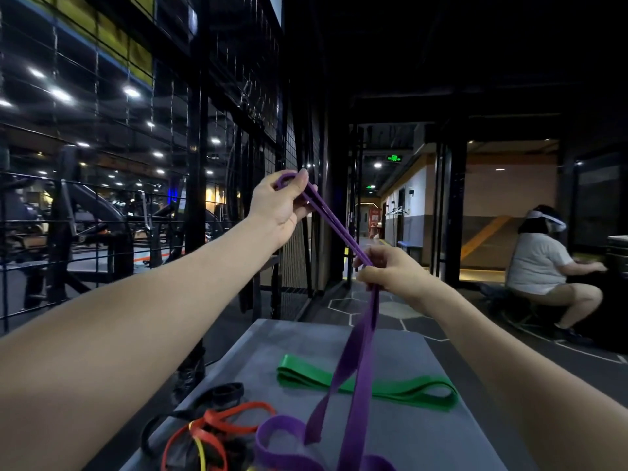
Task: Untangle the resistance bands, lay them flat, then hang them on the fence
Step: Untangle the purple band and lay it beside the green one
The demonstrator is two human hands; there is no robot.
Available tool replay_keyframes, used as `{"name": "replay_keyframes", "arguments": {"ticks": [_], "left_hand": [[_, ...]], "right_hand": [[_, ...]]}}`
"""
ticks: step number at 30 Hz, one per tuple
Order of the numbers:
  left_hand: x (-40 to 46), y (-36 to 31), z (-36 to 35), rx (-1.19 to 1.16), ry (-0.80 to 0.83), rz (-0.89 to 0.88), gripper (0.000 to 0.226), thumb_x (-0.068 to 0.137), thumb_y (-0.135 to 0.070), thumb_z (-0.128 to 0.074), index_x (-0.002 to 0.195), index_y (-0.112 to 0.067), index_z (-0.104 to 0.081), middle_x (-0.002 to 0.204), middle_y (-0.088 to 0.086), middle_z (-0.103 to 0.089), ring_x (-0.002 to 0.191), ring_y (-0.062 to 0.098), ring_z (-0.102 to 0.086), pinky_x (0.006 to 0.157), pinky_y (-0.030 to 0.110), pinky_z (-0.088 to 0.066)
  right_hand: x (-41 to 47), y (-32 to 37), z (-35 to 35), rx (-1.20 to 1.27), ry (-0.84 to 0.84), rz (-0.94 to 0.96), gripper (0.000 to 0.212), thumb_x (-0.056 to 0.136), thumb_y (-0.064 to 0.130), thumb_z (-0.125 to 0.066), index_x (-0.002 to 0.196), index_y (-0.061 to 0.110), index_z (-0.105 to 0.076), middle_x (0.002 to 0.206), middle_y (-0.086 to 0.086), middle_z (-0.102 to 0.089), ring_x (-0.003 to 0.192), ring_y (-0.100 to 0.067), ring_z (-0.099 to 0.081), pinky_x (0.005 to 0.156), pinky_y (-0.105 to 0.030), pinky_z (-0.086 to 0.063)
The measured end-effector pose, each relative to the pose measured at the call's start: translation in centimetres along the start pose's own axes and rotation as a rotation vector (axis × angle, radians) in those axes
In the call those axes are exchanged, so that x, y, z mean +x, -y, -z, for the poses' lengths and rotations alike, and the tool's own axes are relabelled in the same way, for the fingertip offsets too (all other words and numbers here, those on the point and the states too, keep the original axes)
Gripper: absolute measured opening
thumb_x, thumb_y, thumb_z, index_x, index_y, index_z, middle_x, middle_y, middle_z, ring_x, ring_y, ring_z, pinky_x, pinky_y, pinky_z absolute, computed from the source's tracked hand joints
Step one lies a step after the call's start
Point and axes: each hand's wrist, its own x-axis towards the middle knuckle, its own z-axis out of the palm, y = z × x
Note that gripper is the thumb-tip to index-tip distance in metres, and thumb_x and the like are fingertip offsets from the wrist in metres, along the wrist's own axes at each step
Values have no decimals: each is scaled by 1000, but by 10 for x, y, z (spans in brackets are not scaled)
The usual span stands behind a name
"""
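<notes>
The left hand [280,205] is raised at about 11 o'clock from the middle of the view, its fingers curled round the top loop of the purple band [356,362]. The right hand [390,271], lower and toward 4 o'clock from the left one, pinches both strands of the same band together. Between the 2 hands the strands run taut and close side by side; below the right hand they hang down and end in loose curls on the grey mat [407,338] at 6 o'clock.

The green band [370,385] already lies flat across the mat, passing behind the hanging purple strands. At 7 o'clock a knot of red bands [217,426], a black band [226,390] and a thin yellow band [200,450] is not yet sorted. The wire fence [238,96] stands along the left, from 9 to 12 o'clock.

The purple band looks like flat rubber strip: light, limp, stretchy and a little grippy, so it will likely twist and cling to itself rather than slide free. Holding it at the loop end and running the other hand down both strands seems the sound way to work the twist out; a hard pull would probably only stretch it and tighten the curls below.

A seated person [543,263] is at 3 o'clock, well apart.
</notes>
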Motion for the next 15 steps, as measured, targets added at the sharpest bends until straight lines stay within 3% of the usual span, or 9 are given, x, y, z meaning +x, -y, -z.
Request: {"name": "replay_keyframes", "arguments": {"ticks": [7, 11, 13, 15], "left_hand": [[-3, 5, 13, -17, -44, -14, 26, 87, 0, -57, 113, 0, -53, 82, 13, -59, 76, 24, -64, 58, 33, -59], [0, 10, 17, -56, -50, -17, 25, 86, 0, -58, 111, -1, -53, 84, 13, -58, 82, 26, -64, 66, 37, -60], [2, 9, 20, -67, -49, -20, 23, 86, -1, -59, 108, -2, -53, 86, 12, -59, 86, 27, -64, 74, 41, -60], [3, 9, 22, -81, -66, -25, 15, 86, -1, -59, 101, -2, -54, 87, 12, -59, 88, 27, -64, 76, 41, -59]], "right_hand": [[0, -23, -1, -166, 43, -99, 14, 82, 6, -61, 77, 16, -52, 70, -4, -55, 65, -19, -56, 76, -42, -52], [4, -18, 4, -412, -72, -69, 20, 82, 22, -65, 73, 19, -47, 65, 2, -50, 57, -11, -48, 55, -26, -41], [6, -14, 9, -507, -103, -28, 23, 82, 24, -65, 71, 22, -45, 65, 2, -50, 56, -11, -48, 52, -23, -38], [5, -15, 13, -488, -30, -38, 21, 81, 18, -63, 71, 23, -46, 67, 0, -52, 59, -14, -50, 57, -24, -41]]}}
